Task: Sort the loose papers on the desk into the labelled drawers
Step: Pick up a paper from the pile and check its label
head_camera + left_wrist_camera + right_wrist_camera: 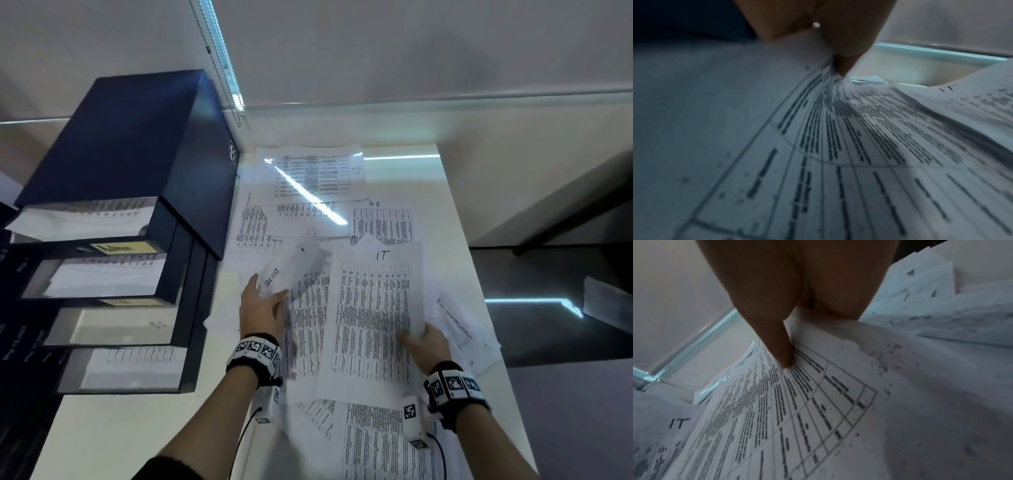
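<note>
Loose printed sheets cover the white desk [448, 192]. My right hand [423, 337] grips the right edge of a table sheet marked "IT" [373, 308], thumb [785, 356] on top of the IT sheet [797, 410], fingers beneath. My left hand [270, 289] pinches a bent, lifted sheet marked "Task list" [291, 270]; its fingertips [840, 65] squeeze the Task list sheet [818, 138]. The dark blue drawer unit [137, 144] stands on the left with several drawers pulled out; one yellow label reads "Admin" [120, 247].
Farther back lie another "IT" sheet [318, 174] and an "H.R" sheet [383, 222]. More sheets lie under my wrists and spill toward the desk's right edge [479, 308]. A wall runs behind the desk; dark floor lies to the right.
</note>
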The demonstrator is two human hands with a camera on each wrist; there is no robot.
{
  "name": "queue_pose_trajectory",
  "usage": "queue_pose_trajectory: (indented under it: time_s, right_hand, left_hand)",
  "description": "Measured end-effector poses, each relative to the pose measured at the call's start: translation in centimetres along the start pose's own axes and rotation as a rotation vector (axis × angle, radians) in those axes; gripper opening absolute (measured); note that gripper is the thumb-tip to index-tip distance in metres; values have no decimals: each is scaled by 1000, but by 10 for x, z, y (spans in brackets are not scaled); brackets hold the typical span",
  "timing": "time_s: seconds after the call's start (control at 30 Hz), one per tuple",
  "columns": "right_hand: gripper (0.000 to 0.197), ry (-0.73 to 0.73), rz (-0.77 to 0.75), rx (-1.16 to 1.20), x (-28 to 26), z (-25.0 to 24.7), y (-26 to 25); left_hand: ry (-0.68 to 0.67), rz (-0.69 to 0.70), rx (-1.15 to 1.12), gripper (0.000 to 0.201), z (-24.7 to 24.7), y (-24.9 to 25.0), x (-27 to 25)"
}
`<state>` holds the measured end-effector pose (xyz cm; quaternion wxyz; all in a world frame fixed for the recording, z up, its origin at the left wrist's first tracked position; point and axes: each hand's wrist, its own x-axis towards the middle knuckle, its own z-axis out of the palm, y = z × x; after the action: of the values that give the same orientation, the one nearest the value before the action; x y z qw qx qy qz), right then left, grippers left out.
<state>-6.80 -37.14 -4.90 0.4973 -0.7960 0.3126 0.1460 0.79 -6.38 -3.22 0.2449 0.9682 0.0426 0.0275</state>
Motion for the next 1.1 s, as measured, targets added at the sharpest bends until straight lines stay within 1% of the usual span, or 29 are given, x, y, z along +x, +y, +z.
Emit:
queue_pose_trajectory:
  time_s: [0.03,0.07,0.1,0.13,0.17,0.2,0.23,0.27,0.3,0.37,0.43,0.53,0.67,0.73,0.77,0.8,0.83,0.9,0.93,1.0,1.03,1.1]
  right_hand:
    - [33,3,-3,4,-1,1,-1]
    - [34,7,-5,6,-1,1,0]
    - [34,11,-6,8,-2,2,0]
    - [34,14,-8,11,-2,1,0]
    - [35,14,-13,13,-2,1,0]
    - [35,13,-18,11,-3,0,-1]
    - [36,12,-23,8,-3,-2,-1]
    - [38,11,-26,6,-2,-3,-1]
    - [39,12,-26,6,-2,-4,0]
    - [39,18,-27,11,-2,-5,1]
    - [37,29,-29,9,-3,-3,0]
    - [25,72,-26,-12,-7,-2,-6]
    - [21,93,-91,38,-6,-9,-16]
    - [11,140,-140,101,-9,-15,-26]
    - [13,172,-165,145,-12,-18,-33]
    - [18,208,-185,197,-17,-22,-41]
    - [18,242,-203,256,-21,-25,-48]
    - [7,299,-239,386,-30,-34,-59]
    - [7,324,-244,451,-34,-39,-63]
    - [15,370,-239,560,-36,-50,-65]
    - [15,390,-228,590,-36,-55,-63]
    - [6,412,-190,640,-35,-64,-60]
  left_hand:
    - [35,35,24,9,-4,0,0]
    - [77,68,36,8,-6,-3,3]
    - [111,70,10,13,-10,-3,4]
    - [134,33,-56,22,-15,-3,7]
    - [145,-61,-165,36,-23,-4,11]
    - [153,-185,-289,46,-32,-5,15]
    - [150,-298,-407,47,-42,-5,18]
    - [149,-366,-495,44,-55,-4,20]
    - [151,-386,-545,40,-67,-5,22]
    - [150,-393,-645,29,-91,-3,25]
    - [157,-356,-711,26,-110,1,28]
    - [115,-310,-750,36,-133,6,33]
    - [32,-266,-826,52,-162,15,32]
    - [-1,-234,-861,50,-173,21,31]
    - [-18,-222,-877,47,-177,24,30]
    - [-29,-207,-890,45,-180,28,29]
    - [-37,-193,-896,42,-183,32,27]
    - [-32,-181,-932,38,-187,37,24]
    - [-24,-185,-948,37,-186,36,24]
    - [-37,-220,-961,36,-177,28,25]
    - [-50,-247,-939,35,-170,23,25]
    - [-82,-303,-841,34,-151,11,21]
